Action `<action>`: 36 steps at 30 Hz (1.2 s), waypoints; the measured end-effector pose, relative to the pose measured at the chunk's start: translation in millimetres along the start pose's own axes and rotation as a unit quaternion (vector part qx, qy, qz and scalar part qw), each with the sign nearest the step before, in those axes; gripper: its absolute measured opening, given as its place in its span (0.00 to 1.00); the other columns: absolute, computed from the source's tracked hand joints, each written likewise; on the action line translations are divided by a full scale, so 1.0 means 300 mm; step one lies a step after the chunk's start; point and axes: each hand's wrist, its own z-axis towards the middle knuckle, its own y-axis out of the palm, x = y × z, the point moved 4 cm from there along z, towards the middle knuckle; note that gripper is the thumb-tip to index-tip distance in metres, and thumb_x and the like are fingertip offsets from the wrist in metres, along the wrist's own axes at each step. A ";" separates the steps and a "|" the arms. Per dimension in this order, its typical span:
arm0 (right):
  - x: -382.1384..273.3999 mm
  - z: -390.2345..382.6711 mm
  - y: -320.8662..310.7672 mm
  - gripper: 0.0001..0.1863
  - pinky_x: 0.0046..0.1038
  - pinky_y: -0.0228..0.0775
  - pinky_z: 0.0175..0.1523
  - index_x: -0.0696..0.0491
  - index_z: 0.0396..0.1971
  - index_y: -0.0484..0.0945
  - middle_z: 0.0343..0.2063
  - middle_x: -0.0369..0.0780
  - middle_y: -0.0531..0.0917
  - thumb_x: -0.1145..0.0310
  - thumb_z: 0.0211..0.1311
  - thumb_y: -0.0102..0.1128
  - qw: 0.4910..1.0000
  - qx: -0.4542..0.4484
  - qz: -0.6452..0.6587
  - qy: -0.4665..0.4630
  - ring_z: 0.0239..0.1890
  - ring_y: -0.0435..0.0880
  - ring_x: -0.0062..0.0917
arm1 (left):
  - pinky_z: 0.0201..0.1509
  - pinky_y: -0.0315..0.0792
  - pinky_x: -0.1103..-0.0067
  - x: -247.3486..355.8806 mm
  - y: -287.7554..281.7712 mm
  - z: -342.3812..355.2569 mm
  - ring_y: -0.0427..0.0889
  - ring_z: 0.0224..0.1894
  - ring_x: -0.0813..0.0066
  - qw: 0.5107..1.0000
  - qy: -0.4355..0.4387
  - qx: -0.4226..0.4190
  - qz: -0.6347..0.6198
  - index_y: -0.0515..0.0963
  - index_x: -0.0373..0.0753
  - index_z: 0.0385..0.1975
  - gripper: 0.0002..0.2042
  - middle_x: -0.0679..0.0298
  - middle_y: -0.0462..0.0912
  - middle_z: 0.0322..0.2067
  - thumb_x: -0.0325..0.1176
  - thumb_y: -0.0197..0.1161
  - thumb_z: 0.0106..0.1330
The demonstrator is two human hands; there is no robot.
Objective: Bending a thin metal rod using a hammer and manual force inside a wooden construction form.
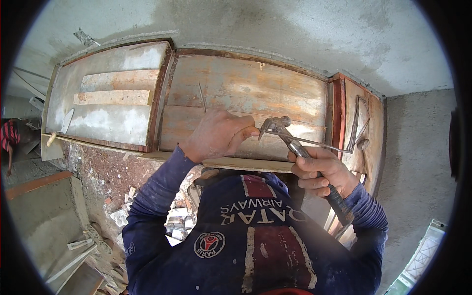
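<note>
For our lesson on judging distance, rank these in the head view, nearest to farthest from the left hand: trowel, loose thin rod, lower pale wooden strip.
1. Loose thin rod, just beyond the left hand.
2. Lower pale wooden strip, farther left.
3. Trowel, leftmost of the three.

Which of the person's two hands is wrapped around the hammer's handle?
The right hand: it wraps around the handle of the hammer, whereas the left hand instead pinches a thin metal rod.

The left hand (216, 135) pinches, back upward, while the right hand (328, 172) curls in a grip.
</note>
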 end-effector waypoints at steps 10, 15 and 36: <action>0.069 0.040 -0.012 0.06 0.15 0.60 0.08 0.57 0.46 0.71 0.20 0.31 0.66 0.77 0.72 0.49 0.975 -0.095 0.196 0.035 0.11 0.64 0.10 | 0.23 0.63 0.60 -0.006 0.002 -0.040 0.74 0.18 0.47 0.998 -0.019 0.011 -0.059 0.76 0.42 0.28 0.15 0.53 0.69 0.12 0.43 0.55 0.74; 0.082 0.041 -0.014 0.08 0.18 0.62 0.08 0.58 0.47 0.67 0.20 0.33 0.66 0.78 0.70 0.48 0.976 -0.100 0.194 0.003 0.11 0.65 0.13 | 0.22 0.62 0.64 0.005 0.003 -0.052 0.71 0.18 0.48 0.996 -0.040 0.011 -0.074 0.76 0.40 0.27 0.11 0.53 0.68 0.15 0.37 0.59 0.72; 0.114 0.061 -0.040 0.11 0.20 0.63 0.07 0.58 0.47 0.65 0.19 0.34 0.65 0.81 0.66 0.48 0.957 -0.189 0.217 -0.022 0.10 0.67 0.15 | 0.22 0.61 0.69 0.034 -0.001 -0.058 0.67 0.16 0.57 0.987 -0.046 0.015 -0.156 0.75 0.37 0.25 0.13 0.56 0.67 0.15 0.37 0.61 0.71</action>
